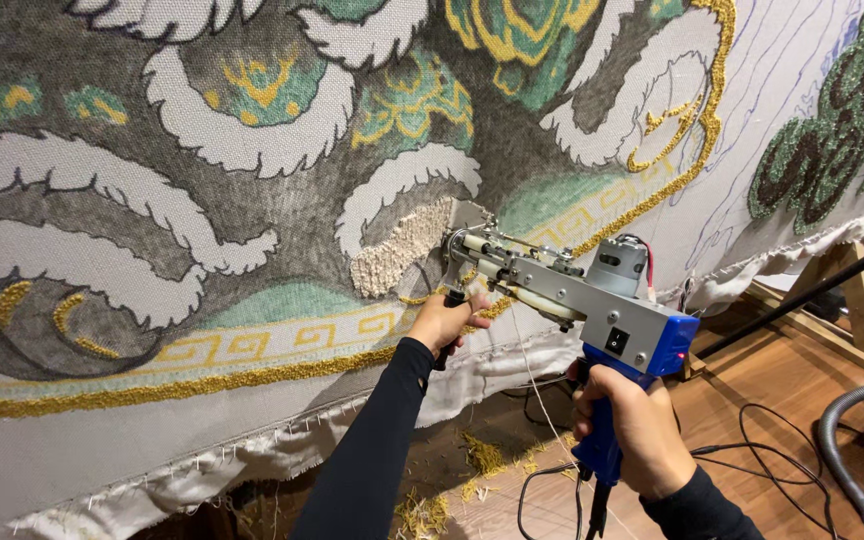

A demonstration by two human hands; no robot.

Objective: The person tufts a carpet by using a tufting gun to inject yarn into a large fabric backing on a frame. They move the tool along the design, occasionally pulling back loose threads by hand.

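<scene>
A grey metal tufting gun with a blue plastic body (572, 295) is pressed nose-first against a large stretched backing cloth printed with grey, white, green and gold scrollwork (202, 200), at the edge of a cream patch of freshly tufted yarn (397, 250). The right hand (632, 420) is wrapped tightly around the blue rear grip below the gun. The left hand (444, 322) is closed around the black front handle, seemingly just off the cloth. A thin pale yarn strand (532, 370) hangs between the hands. Black cables (752, 440) and a grey vacuum hose (847, 450) lie on the wooden floor (782, 380).
</scene>
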